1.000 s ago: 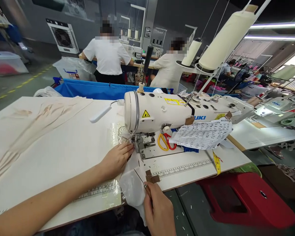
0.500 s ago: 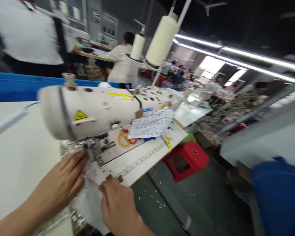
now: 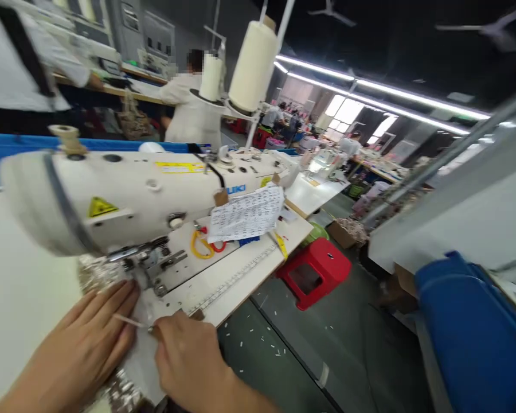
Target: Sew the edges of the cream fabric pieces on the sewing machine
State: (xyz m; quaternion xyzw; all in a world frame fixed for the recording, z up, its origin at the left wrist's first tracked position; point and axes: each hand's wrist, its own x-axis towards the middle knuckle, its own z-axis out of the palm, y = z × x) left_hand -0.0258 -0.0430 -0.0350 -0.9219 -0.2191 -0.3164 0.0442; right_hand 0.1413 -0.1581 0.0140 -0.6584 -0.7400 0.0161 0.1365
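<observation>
My left hand (image 3: 92, 330) lies flat on shiny sequined fabric (image 3: 122, 390) and white, thin fabric (image 3: 144, 370), just in front of the sewing machine's needle area. Its fingers are stretched out side by side. Close on the right, my right hand (image 3: 193, 350) is closed around a slim tool with a thin pale shaft (image 3: 129, 320) that points left across my left fingers. The tool's handle is hidden in the fist, so its exact kind is unclear. Above both hands stretches the white sewing machine (image 3: 124, 195), its needle area partly hidden.
Yellow-and-red-handled scissors (image 3: 203, 245) and a printed paper sheet (image 3: 247, 213) are by the machine. A ruler strip (image 3: 236, 279) runs along the table (image 3: 223, 307). A red stool (image 3: 322, 267) stands beyond the edge. Thread cones (image 3: 253, 66) rise behind; co-workers sit farther back.
The view has swung, so the machine and table appear farther left. My left hand now lies flatter, and the pale shaft reaches over its fingers. My right hand keeps its closed grip.
</observation>
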